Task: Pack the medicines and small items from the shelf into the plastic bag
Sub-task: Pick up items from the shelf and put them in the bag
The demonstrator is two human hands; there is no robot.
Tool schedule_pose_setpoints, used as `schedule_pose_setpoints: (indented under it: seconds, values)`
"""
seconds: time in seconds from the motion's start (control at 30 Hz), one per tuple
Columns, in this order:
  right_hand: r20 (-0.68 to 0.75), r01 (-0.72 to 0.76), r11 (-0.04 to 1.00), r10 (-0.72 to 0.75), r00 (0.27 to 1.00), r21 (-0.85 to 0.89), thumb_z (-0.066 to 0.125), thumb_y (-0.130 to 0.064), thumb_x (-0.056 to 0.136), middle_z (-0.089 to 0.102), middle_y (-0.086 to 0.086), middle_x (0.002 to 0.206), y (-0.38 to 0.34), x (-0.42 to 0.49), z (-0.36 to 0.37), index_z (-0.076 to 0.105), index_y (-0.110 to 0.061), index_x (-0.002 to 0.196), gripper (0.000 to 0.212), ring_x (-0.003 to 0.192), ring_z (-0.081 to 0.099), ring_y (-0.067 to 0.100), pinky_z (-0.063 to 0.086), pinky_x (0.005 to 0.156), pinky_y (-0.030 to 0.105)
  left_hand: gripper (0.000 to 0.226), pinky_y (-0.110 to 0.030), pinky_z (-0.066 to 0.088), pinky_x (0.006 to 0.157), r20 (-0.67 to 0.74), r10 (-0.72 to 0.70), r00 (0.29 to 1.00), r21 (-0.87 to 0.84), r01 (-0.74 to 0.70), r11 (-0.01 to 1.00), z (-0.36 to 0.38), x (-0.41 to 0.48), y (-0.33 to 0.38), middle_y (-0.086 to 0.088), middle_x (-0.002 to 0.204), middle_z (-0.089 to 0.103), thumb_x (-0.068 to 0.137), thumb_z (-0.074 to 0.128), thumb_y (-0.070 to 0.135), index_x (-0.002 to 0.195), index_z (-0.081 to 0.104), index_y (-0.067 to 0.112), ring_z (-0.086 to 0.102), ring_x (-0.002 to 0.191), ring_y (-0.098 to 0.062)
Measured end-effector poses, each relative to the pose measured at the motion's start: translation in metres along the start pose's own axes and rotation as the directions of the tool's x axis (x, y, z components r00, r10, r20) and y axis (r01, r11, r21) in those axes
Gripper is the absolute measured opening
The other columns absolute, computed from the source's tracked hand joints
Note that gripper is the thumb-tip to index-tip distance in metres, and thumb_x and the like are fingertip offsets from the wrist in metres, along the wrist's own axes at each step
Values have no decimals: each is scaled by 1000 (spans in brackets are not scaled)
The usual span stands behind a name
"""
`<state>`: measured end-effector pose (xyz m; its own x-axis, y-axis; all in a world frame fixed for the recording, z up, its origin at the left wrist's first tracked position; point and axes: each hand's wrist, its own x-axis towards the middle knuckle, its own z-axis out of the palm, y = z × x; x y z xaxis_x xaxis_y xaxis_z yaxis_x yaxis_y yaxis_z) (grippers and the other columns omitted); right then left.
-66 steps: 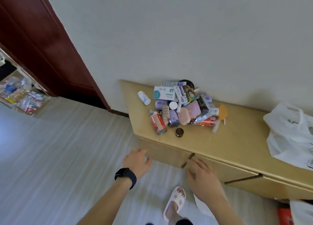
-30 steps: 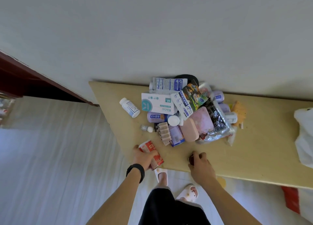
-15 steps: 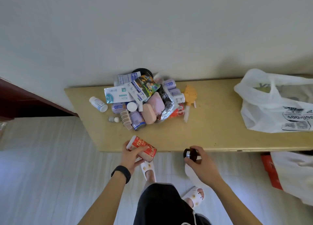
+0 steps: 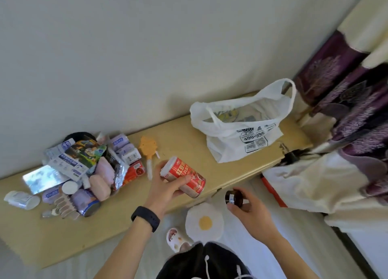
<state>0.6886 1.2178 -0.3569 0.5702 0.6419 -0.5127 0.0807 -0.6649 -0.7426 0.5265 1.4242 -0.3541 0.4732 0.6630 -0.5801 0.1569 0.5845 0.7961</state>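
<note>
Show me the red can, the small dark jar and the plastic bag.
red can (image 4: 189, 173), head view, on its printed side.
small dark jar (image 4: 233, 197), head view, on its side.
plastic bag (image 4: 254, 140), head view, on its printed front wall.

Black wristband by the left hand, black drawstring garment, white patterned slipper

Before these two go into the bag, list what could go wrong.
The left hand grips the red can and the right hand pinches the small dark jar, so no hand is free to steady the limp white plastic bag. The jar hangs past the shelf edge, over the floor; it could slip.
</note>
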Motion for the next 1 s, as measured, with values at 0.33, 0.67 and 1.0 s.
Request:
schedule_pose_setpoints:
  seconds: [0.33, 0.67, 1.0]
  values:
    - [-311, 17, 998, -35, 950, -62, 72, -42, 84, 68, -17, 96, -32, 89, -109, 52, -42, 123, 44, 78, 66, -1, 52, 71, 27, 83, -27, 54, 83, 214, 342, 915, 504, -403, 764, 140, 94, 112, 18, 112, 57, 58, 92, 30, 122, 40, 38, 61, 103, -5]
    - [-17, 156, 852, -189, 982, -500, 62, -47, 89, 63, -2, 111, -57, 314, -199, 48, -29, 132, 49, 96, 60, 20, 50, 79, 31, 76, -41, 53, 81, 58, 310, 949, 837, -215, 504, 237, 235, 93, -2, 130, 44, 75, 79, 38, 132, 31, 23, 58, 101, -32]
    - [336, 312, 471, -34, 941, -826, 62, -32, 87, 41, 3, 149, 6, 410, -146, 33, -30, 147, 67, 138, 33, 31, 35, 108, 45, 69, -40, 50, 88, 53, 198, 979, 983, -85, 160, 238, 289, 13, -1, 141, 43, 83, 69, 40, 138, 30, 24, 54, 118, -29]
